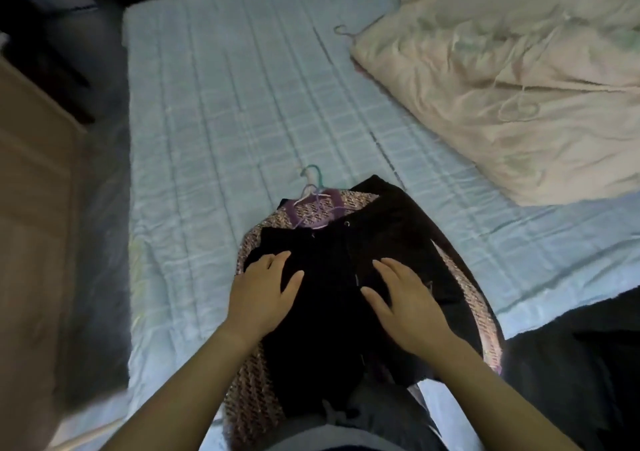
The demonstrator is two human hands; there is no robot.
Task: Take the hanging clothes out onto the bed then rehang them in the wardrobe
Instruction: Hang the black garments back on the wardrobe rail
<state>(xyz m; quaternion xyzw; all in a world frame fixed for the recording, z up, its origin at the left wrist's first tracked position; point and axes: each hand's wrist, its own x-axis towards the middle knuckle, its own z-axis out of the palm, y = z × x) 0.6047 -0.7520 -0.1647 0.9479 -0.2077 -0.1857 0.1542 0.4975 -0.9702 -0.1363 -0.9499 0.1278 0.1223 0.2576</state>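
Head view. The bed (225,104) is covered by a pale blue quilted pad stitched in a grid. Its left edge runs alongside a dim strip of floor, beyond which stands a piece of pale wooden furniture (31,173). The middle and far left of the pad lie bare. The right side is taken up by one rumpled cream duvet (502,87), and the near right corner by a dark fuzzy blanket (571,364).

The clothes lie at the near edge of the bed, in one pile of two visible garments. A soft black garment (332,329) lies on top of a pink-and-purple knitted garment (249,381) of coarse open stitch with a purple collar. A cluster of thin hanger hooks (311,177), teal, white and lilac, projects from the collar toward mid-bed; their number cannot be told. One more pale hanger hook (343,30) shows at the duvet's edge.

Two hands rest on the black garment, well apart. The left hand (263,288) lies palm-down with its fingers straight. The right hand (405,298) lies flat with its fingers spread. Neither grips the cloth.
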